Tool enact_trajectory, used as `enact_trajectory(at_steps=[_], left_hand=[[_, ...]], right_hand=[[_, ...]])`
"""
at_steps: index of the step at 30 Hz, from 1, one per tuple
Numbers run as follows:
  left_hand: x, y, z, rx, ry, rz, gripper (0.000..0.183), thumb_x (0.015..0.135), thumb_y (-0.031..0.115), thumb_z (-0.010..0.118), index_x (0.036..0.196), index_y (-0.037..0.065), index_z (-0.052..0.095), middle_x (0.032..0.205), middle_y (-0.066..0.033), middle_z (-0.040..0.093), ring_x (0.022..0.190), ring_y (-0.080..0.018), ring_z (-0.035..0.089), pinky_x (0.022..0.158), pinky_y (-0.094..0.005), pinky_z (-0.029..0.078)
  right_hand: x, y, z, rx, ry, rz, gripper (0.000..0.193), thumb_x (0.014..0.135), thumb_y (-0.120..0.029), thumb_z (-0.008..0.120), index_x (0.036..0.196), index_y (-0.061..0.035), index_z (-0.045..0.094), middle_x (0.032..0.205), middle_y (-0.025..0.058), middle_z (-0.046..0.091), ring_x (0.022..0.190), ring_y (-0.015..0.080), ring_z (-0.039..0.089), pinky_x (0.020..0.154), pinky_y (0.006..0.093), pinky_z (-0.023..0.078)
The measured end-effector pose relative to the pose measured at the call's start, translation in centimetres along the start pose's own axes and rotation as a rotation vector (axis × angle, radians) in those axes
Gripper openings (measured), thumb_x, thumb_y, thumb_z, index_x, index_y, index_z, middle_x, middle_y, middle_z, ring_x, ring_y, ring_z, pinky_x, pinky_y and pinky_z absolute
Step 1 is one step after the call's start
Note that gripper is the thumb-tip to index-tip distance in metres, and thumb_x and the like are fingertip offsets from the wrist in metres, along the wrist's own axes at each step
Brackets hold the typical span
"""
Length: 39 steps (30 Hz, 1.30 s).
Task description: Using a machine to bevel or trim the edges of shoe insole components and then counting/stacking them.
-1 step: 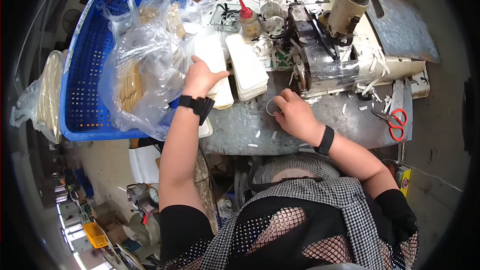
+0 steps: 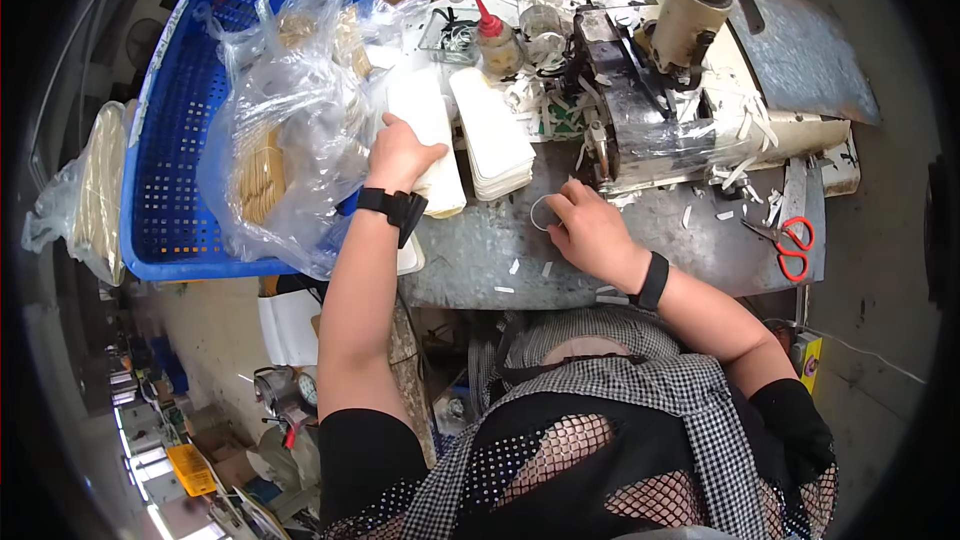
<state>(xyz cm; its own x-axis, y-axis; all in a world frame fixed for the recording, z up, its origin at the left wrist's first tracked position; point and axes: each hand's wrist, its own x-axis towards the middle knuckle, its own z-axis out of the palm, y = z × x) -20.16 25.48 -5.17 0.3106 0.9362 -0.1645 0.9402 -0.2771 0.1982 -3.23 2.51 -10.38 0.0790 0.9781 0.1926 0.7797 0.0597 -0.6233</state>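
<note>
My left hand [image 2: 402,155] rests over the left side of a stack of white round-cornered pieces [image 2: 427,120], its thumb stretched out to the right across them; its other fingers are partly hidden. A second neat stack of the same white pieces [image 2: 492,135] stands just to the right, apart from the hand. On the grey metal tabletop [image 2: 470,260], my right hand [image 2: 595,233] is closed, with thumb and forefinger pinching a thin white loop, like a rubber band [image 2: 536,208]. The loop sticks out to the left of the fingertips.
A blue plastic basket [image 2: 180,150] at the left holds clear plastic bags [image 2: 300,110] with tan bundles. A sewing machine [image 2: 690,30] stands at the back right among white scraps. Red-handled scissors [image 2: 795,250] lie near the right edge. A red-tipped bottle [image 2: 495,40] stands behind the stacks.
My left thumb has drawn in slightly to the left over the white stack. My right hand and the loop have hardly moved.
</note>
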Motion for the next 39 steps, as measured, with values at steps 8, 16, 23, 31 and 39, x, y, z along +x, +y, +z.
enact_trajectory(at_steps=[8,16,23,31,39], left_hand=[[-1.3,-2.7,-1.0,-0.194,0.111,0.064,0.046,0.063,0.021,0.077,0.099,-0.003,0.064,0.093,-0.0193,0.068,0.085,-0.0289,0.067,0.076,-0.0358,0.052],[-12.5,1.8,-2.2,-1.037,-0.010,0.128,0.061,0.078,0.003,0.071,0.129,-0.008,0.041,0.113,-0.0147,0.061,0.100,-0.0181,0.060,0.087,-0.0288,0.048],[-20.1,8.6,2.2,-1.693,-0.233,0.188,0.054,0.077,0.019,0.068,0.121,-0.006,0.049,0.114,-0.0144,0.059,0.104,-0.0244,0.060,0.091,-0.0375,0.049],[-19.7,10.2,6.8,-1.757,-0.324,0.525,0.090,0.071,0.021,0.074,0.141,0.000,0.023,0.136,-0.0185,0.043,0.126,-0.0273,0.043,0.104,-0.0402,0.037],[-17.1,8.1,12.2,-1.267,-0.359,0.578,0.074,0.072,-0.001,0.068,0.136,0.003,0.031,0.128,-0.0129,0.048,0.120,-0.0263,0.048,0.101,-0.0371,0.038]], right_hand=[[-2.9,1.0,-2.7,0.113,0.036,-0.047,0.030,0.073,-0.011,0.068,0.100,-0.0025,0.058,0.097,0.0141,0.054,0.093,0.0320,0.054,0.079,0.0405,0.047],[-3.4,-0.3,-6.1,0.823,-0.343,0.109,0.056,0.079,-0.028,0.075,0.123,-0.0009,0.052,0.108,0.0096,0.055,0.096,0.0169,0.055,0.085,0.0308,0.046],[-4.0,-0.4,-3.7,1.535,-0.549,0.351,0.078,0.086,-0.051,0.060,0.136,0.0036,0.035,0.117,0.0149,0.053,0.107,0.0225,0.054,0.092,0.0324,0.045],[-5.6,1.2,-8.7,1.291,-0.542,0.421,0.041,0.086,-0.031,0.068,0.109,0.0013,0.061,0.089,0.0016,0.065,0.077,0.0083,0.061,0.071,0.0227,0.049],[-9.5,7.8,-9.6,-0.137,-0.018,-0.178,0.037,0.063,-0.032,0.080,0.079,-0.0073,0.057,0.072,0.0069,0.051,0.071,0.0257,0.051,0.062,0.0355,0.042]])
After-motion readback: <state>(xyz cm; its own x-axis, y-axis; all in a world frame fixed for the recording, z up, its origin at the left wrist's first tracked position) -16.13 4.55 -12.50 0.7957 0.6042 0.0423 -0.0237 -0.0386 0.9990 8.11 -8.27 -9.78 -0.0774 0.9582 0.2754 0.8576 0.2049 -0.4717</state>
